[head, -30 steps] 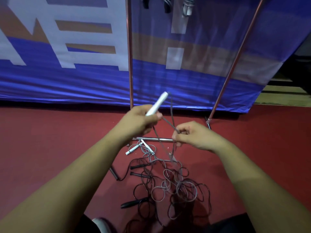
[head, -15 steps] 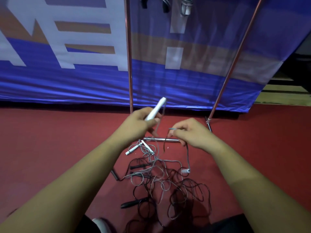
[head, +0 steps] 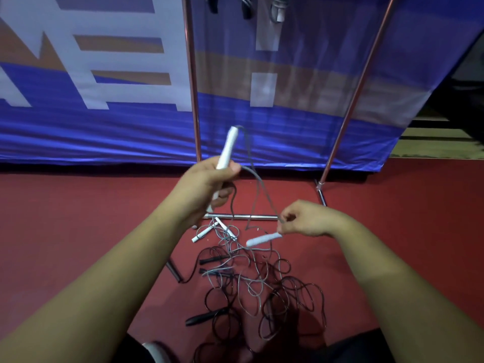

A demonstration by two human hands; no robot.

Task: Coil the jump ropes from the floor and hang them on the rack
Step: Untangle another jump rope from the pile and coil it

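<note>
My left hand grips a white jump-rope handle that points up and away. Its grey cord loops down to my right hand, which pinches the cord just above the rope's second white handle; that handle dangles below my fingers. On the red floor beneath lies a tangle of grey and black ropes with black handles and another white-handled pair. The metal rack stands behind, with coiled ropes hanging at the top edge.
The rack's second upright slants at the right, and its base bar lies on the floor between my hands. A blue and white banner covers the wall. My shoe shows at the bottom.
The second white handle has come up off the floor and now hangs from my right hand. My left hand has tilted its handle more upright; my right hand moved right and down.
</note>
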